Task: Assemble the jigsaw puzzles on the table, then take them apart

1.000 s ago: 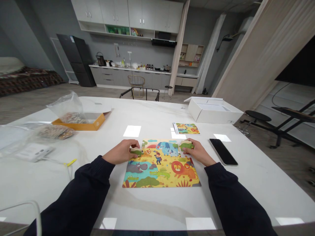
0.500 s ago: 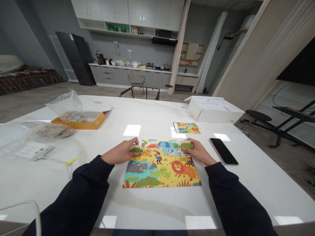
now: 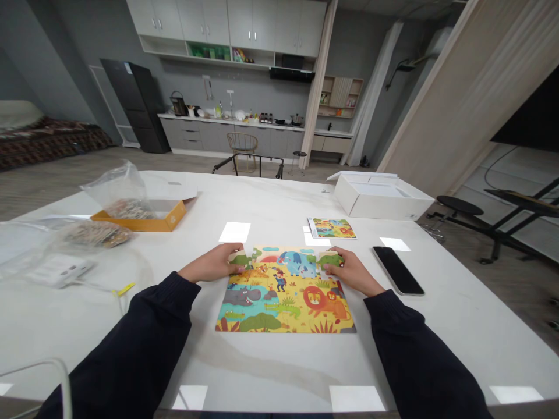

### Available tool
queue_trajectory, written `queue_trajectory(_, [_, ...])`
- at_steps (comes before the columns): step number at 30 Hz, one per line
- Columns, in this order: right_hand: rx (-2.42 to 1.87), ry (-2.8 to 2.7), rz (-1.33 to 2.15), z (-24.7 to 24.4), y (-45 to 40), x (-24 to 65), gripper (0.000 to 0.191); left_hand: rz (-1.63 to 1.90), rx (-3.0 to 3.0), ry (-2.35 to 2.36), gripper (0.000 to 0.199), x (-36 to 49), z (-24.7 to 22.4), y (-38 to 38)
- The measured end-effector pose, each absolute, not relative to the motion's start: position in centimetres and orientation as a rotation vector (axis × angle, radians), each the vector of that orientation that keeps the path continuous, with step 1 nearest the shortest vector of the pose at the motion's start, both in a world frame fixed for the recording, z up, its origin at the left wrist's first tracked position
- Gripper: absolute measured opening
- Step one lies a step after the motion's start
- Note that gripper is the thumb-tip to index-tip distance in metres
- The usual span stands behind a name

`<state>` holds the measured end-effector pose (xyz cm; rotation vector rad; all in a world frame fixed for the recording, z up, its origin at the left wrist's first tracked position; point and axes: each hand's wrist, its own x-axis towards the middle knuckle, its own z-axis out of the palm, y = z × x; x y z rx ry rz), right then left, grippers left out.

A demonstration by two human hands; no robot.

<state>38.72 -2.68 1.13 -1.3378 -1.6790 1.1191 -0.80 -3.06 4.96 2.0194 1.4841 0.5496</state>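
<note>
Left-hand puzzle piece (image 3: 238,260) has swung up to the jigsaw puzzle's (image 3: 286,299) far left corner, its green picture now facing more upward; the right-hand puzzle piece (image 3: 331,259) has barely shifted at the far right corner. Left hand (image 3: 209,265) and right hand (image 3: 353,272) each pinch one piece between thumb and fingers; whether either piece is seated, I cannot tell. Both pieces look light, stiff and thin, probably cardboard, so the outer edges seem the best hold, sparing the tabs. Joined, the puzzle likely slides easily and parts if lifted. Just beyond the puzzle's far right corner lies a picture card (image 3: 333,228), the nearest obstacle; a smartphone (image 3: 397,270) is to its right, an orange box (image 3: 171,217) and bagged pieces (image 3: 98,233) beyond its left side.
</note>
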Motion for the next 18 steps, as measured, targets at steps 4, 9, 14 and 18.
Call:
queue_trajectory(4, [-1.339, -1.665, 1.131, 1.0, -2.6, 38.8, 0.035, 0.459, 2.084, 1.321, 0.02, -1.0, 5.1, -3.8])
queue_trajectory(9, [-1.333, -1.675, 1.115, 0.9, -2.7, 38.7, 0.034, 0.544, 1.979, 1.26, 0.02, -1.2, 5.2, -4.3])
queue_trajectory(14, [-1.35, -1.594, 1.134, 1.3, -2.8, 38.5, 0.037, 0.809, 1.805, 1.362, 0.033, -0.8, 5.0, -3.9])
queue_trajectory(18, [-1.227, -1.439, 1.199, 2.2, -3.0, 36.7, 0.041, 1.089, 1.443, 1.3, 0.045, 1.8, 5.3, -4.3])
